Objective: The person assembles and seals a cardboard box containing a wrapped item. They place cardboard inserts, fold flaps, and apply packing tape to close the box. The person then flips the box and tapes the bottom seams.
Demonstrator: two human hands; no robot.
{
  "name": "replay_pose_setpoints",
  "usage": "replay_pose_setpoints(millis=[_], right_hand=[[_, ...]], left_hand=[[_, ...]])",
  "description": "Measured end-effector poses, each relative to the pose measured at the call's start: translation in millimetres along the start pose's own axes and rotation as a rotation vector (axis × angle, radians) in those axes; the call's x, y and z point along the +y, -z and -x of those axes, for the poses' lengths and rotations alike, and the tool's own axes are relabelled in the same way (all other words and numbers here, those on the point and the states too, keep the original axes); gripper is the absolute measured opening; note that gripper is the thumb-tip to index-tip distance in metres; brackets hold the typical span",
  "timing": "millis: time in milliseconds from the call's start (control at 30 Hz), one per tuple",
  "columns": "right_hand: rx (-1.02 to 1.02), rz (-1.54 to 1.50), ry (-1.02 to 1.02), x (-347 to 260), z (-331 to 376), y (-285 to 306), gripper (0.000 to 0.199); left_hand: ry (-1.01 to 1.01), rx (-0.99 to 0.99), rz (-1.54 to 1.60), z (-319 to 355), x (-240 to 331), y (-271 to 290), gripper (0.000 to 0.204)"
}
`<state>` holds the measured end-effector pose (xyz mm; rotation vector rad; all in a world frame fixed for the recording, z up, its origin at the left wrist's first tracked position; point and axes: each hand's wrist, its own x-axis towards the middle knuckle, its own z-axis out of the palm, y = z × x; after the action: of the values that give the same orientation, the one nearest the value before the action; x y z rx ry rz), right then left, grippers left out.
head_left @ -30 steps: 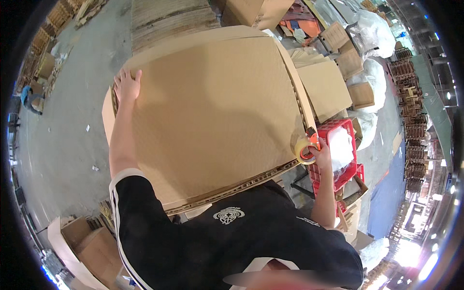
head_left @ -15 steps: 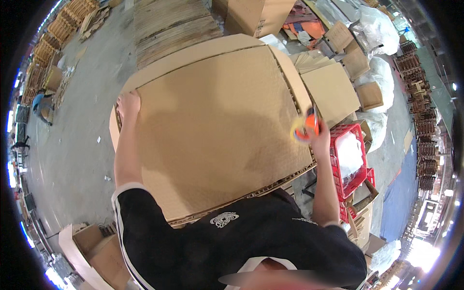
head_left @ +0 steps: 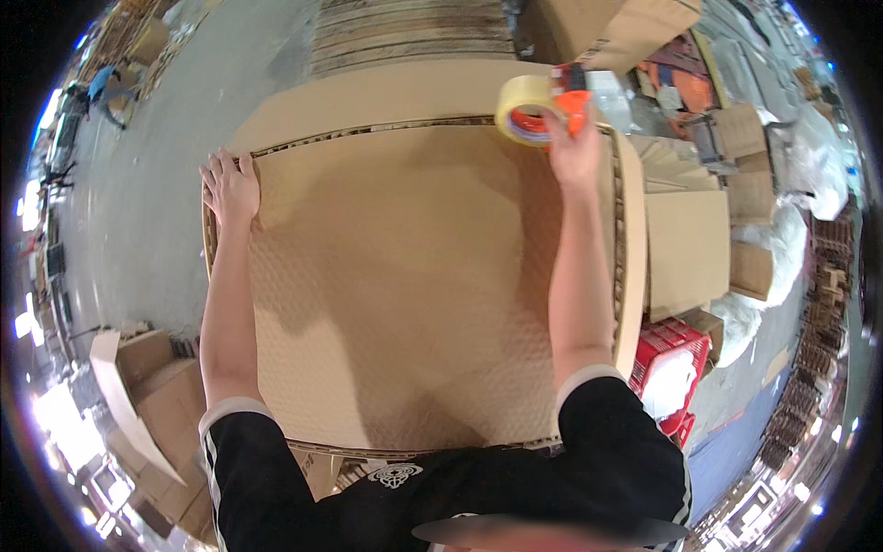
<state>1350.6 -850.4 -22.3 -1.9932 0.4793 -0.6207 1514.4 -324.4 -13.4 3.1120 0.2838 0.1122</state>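
Note:
In front of me lies a large brown cardboard carton [head_left: 395, 285], a flat sheet filling its top inside the rim, with its far flap [head_left: 395, 87] folded outward. My left hand [head_left: 232, 191] rests on the carton's far left corner, fingers spread over the edge. My right hand [head_left: 576, 158] grips an orange and black tape dispenser [head_left: 571, 99] above the far right corner. A roll of clear yellowish tape [head_left: 508, 109] sits on it, facing left. Whether any tape touches the cardboard I cannot tell.
Stacked cardboard sheets [head_left: 688, 253] and a red plastic crate [head_left: 704, 348] stand on the right. A wooden slatted surface [head_left: 414, 37] lies beyond the carton, beside a tall box [head_left: 579, 32]. Open cartons [head_left: 166, 396] are at the near left. Another person [head_left: 108, 92] bends down at the far left.
My right hand has carried the tape dispenser from the carton's right edge to its far right corner. My left hand stays at the left edge, its fingers now more spread. The view has shifted.

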Motion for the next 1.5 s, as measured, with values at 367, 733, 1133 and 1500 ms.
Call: replay_pose_setpoints(millis=[367,733,1133,1500], right_hand=[[0.068,0.211,0.051,-20,-12,-6,0.037],[-0.001,-0.106,0.084,14,-11,10,0.042],[1.353,-0.428,-1.207,176,436,416,0.032],[0.401,-1.273,-0.664,158,367,284,0.044]], left_hand=[[-0.115,0.075,0.068,4,11,12,0.066],[-0.463,-0.093,0.191,264,166,48,0.091],[-0.466,-0.077,0.082,250,172,30,0.089],[-0.442,-0.071,0.001,256,171,29,0.086]])
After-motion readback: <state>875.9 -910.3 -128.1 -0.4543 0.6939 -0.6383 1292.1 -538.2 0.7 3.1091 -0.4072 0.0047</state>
